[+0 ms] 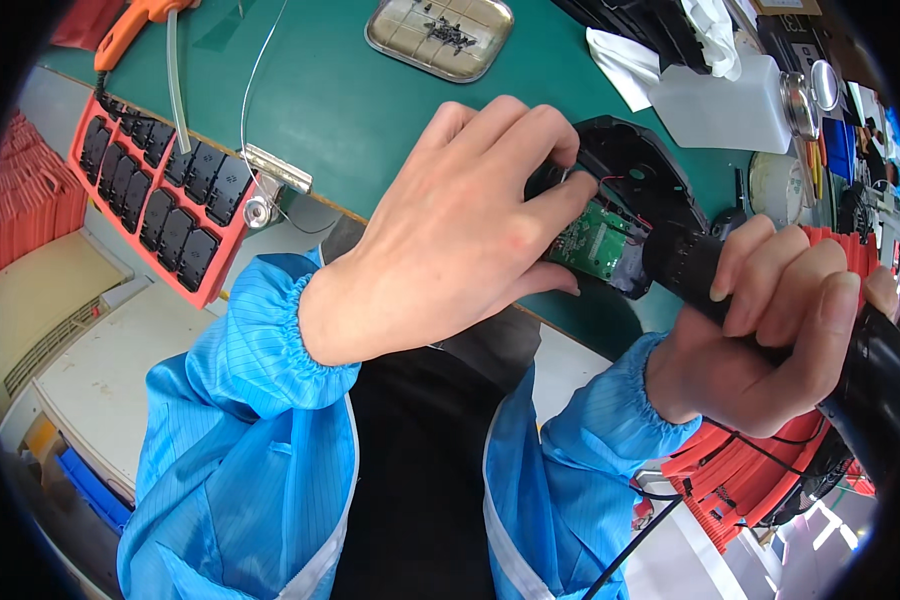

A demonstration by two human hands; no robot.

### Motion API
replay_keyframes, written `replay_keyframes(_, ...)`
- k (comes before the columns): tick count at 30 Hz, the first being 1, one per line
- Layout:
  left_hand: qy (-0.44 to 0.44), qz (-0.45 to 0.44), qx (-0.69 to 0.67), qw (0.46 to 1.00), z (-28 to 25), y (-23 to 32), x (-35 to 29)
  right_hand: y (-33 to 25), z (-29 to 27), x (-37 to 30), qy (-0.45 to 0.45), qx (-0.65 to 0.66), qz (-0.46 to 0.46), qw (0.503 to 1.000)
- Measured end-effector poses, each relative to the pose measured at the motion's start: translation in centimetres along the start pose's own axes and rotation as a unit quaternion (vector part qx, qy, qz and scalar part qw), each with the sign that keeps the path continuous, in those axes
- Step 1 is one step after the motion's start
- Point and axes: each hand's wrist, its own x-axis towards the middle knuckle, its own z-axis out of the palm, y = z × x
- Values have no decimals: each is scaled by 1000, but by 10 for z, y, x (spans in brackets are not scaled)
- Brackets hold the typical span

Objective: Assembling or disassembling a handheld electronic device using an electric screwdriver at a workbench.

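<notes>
At the table's near right, my left hand (460, 215) is closed on a black plastic housing (642, 160), its fingers bent over the edge. A green circuit board (598, 243) lies within the housing, beside thin red wires; my palm hides part of it. In my right hand (775, 320) is a thick black cylindrical tool (682, 265), fingers wrapped round its barrel. Its wide round end sits right over the right side of the board; whether they touch I cannot tell.
A metal tray (440, 38) of small black screws stands at the far side of the green table (335, 90). Red trays of black parts (160, 190) sit left, below an orange glue gun (130, 30). A white bottle (725, 105) and tissue (622, 65) lie far right.
</notes>
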Motion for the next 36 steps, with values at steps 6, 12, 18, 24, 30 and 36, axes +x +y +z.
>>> replay_keyframes(6,5,2,2,1000,0,0,-2,-5,12,-5,22,-12,7,1000)
replay_keyframes(12,11,8,5,1000,0,1,-2,-13,15,-1,95,65,68,991)
replay_keyframes(18,76,26,-56,995,1,5,-2,-27,0,7,47,174,59,982)
replay_keyframes(24,117,60,-82,988,12,4,1,-39,-1,9,54,258,51,963)
replay_keyframes(30,97,65,4,993,-10,3,-1,-38,-9,6,54,284,65,955)
replay_keyframes(36,113,-18,188,975,-61,-16,15,-36,-20,-5,72,251,41,964)
